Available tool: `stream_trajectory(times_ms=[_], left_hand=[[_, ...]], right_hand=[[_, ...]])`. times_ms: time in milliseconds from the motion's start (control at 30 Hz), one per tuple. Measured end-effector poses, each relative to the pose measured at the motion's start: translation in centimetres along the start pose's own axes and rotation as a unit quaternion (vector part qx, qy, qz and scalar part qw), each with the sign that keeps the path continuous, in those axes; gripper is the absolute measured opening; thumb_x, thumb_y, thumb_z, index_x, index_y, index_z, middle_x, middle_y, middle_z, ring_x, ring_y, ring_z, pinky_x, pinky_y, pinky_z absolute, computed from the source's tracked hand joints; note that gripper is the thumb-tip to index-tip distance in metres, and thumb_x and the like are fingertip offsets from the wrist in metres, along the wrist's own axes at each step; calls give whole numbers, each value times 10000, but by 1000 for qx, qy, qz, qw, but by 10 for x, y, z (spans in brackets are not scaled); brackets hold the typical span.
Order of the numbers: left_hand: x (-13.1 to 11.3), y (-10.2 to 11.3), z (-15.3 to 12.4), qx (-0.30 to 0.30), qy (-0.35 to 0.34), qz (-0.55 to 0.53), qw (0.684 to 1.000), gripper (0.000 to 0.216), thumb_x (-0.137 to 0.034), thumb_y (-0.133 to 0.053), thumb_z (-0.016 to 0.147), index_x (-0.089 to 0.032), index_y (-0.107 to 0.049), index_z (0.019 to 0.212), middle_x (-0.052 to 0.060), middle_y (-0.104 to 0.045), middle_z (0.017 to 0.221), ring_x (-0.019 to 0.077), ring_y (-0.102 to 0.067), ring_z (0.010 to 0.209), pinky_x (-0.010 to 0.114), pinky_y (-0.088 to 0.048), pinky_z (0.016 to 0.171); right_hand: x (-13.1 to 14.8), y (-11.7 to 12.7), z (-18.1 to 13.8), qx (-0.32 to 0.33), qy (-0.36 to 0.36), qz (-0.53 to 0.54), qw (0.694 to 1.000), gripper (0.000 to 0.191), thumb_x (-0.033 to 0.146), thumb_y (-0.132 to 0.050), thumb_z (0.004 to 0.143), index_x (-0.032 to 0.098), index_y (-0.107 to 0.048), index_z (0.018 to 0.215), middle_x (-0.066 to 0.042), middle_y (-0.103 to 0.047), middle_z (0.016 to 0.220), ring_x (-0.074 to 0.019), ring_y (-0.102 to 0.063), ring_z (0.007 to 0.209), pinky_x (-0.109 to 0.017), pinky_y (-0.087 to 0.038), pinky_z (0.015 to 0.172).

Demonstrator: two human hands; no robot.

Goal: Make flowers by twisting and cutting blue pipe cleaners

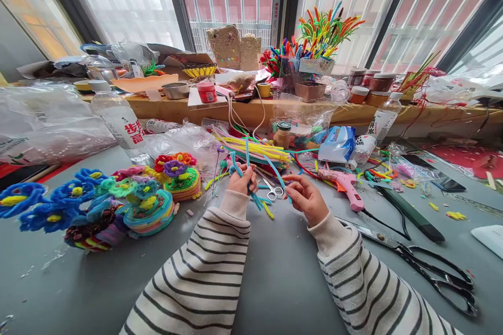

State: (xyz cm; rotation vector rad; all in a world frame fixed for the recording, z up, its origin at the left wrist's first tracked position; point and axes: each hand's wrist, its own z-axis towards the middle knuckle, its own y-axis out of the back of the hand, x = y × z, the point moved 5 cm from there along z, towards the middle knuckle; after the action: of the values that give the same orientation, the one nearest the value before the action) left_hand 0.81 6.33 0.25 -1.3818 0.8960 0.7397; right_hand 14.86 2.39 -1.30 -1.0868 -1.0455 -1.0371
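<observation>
Over the grey table (275,272), my left hand (241,180) is closed round a small bunch of blue pipe cleaners (246,159) that stick up and hang down from the fist. My right hand (306,200) pinches the end of one blue pipe cleaner (280,175) that runs up and left toward the bunch. Small silver scissors (274,189) lie on the table between the two hands. Both sleeves are white with dark stripes.
Pipe-cleaner flowers (78,204) and coiled discs (151,212) lie at the left. A loose pile of coloured pipe cleaners (255,149) sits behind my hands. A pink glue gun (348,188), large black scissors (432,267), a plastic bottle (118,120) and a cluttered sill (251,110) surround them.
</observation>
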Motion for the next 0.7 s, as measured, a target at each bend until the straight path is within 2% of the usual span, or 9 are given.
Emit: stream_trajectory(times_ms=[133,200,300,400,533,700], left_hand=[[1,-1,-2,-2,32,35,999,317,-367,-610,525,-150,-380,515,-126,-238,273,-7,-183,212,125,-129,245],[1,-3,-4,4,43,54,998,358,-404,-604,519,-148,-361,460,-123,-205,257,-10,-169,207,129,-109,246],[-3,-7,-7,19,36,53,998,339,-415,-617,495,-142,-419,515,-129,-200,260,-8,-157,206,131,-94,248],[-8,-8,-8,18,9,45,999,343,-395,-633,482,-136,-485,651,-125,-278,283,-5,-166,204,137,-93,244],[-16,-2,-7,-35,-36,42,998,388,-405,-628,481,-107,-530,709,-59,-488,415,-19,-207,204,148,-109,238],[-13,4,-4,-76,-20,47,996,395,-403,-653,425,-97,-541,650,-39,-523,417,-17,-222,201,156,-105,237]], right_hand=[[0,-2,-2,33,-26,122,992,119,267,-556,634,183,-562,718,27,-501,552,-17,-298,367,-174,-153,343],[2,-5,-4,63,-30,190,979,91,254,-570,616,195,-566,685,34,-484,528,-22,-308,371,-170,-149,343],[6,-11,-7,132,-37,253,958,68,248,-586,594,196,-569,635,41,-450,476,-27,-301,369,-164,-141,336],[7,-16,-9,178,-53,272,944,60,239,-586,595,190,-578,628,36,-442,454,-31,-308,377,-158,-143,332],[3,-15,-8,171,-72,278,942,55,209,-584,600,178,-588,646,28,-465,469,-27,-328,390,-145,-147,330],[2,-15,-7,166,-87,295,937,50,197,-588,600,179,-591,646,36,-488,468,-13,-312,353,-134,-165,317]])
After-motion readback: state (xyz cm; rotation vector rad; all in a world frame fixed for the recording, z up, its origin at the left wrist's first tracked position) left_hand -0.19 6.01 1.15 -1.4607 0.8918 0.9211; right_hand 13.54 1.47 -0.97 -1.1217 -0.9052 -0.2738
